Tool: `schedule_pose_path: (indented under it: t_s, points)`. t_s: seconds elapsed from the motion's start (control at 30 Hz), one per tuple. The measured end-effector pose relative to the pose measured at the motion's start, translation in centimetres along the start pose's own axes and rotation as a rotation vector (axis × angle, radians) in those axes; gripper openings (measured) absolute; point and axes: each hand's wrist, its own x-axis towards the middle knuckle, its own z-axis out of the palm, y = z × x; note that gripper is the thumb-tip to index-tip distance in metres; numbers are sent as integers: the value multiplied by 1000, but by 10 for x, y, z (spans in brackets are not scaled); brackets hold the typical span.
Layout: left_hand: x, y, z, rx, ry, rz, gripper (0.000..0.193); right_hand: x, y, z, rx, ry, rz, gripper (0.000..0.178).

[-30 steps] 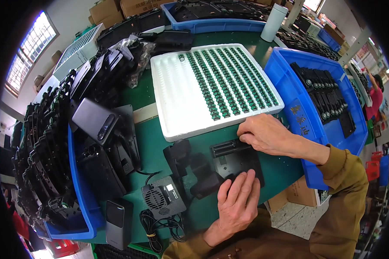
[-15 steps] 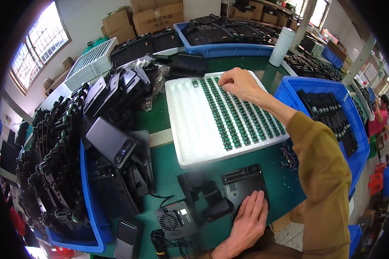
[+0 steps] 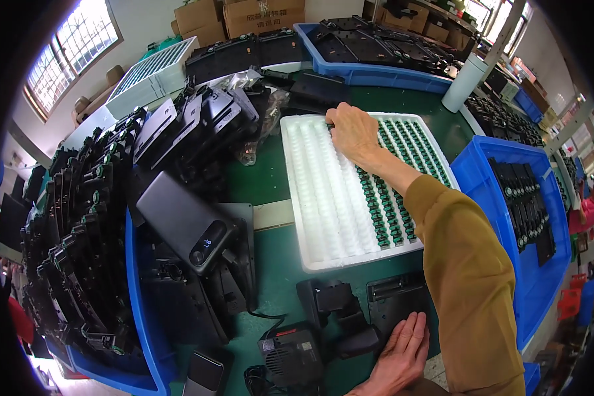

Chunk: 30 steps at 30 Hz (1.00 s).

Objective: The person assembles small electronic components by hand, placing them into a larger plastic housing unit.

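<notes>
My left hand (image 3: 404,348) lies flat, fingers stretched, on the near right part of a black plastic housing (image 3: 388,305) on the green table. My right hand (image 3: 355,137) reaches across a white foam tray (image 3: 313,247) to its far edge. Its fingers are pinched together there; what they hold is hidden by the hand. Rows of small green-and-black parts (image 3: 379,218) fill the right side of the tray, and the left grooves are bare white. Left of the housing stands a black bracket-like piece (image 3: 340,307), beside a black vented device (image 3: 292,356) with a cable.
A grey power bank (image 3: 185,218) with a lit display rests on black parts at left. Another dark power bank (image 3: 206,376) lies near the front edge. Blue bins (image 3: 521,290) with black parts flank the table. A white bottle (image 3: 465,82) stands at the back right.
My right hand has moved left along the tray's far edge, over the spot where a single small part showed. The view has shifted, moving the scene rightward. My left hand stays on the housing.
</notes>
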Motion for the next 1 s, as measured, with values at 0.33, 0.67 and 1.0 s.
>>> schedule_pose_path:
  t_s: [0.33,0.67,1.0]
  points:
    - [-4,1,-4,-30,-21,-5,43,8,-10,3,10,20,28,8]
    - [-1,-1,-5,-7,-21,0,44,11,-2,1,181,-93,161,6]
    - [-3,2,-3,-45,-38,-2,44,9,30,-3,610,-33,258,12]
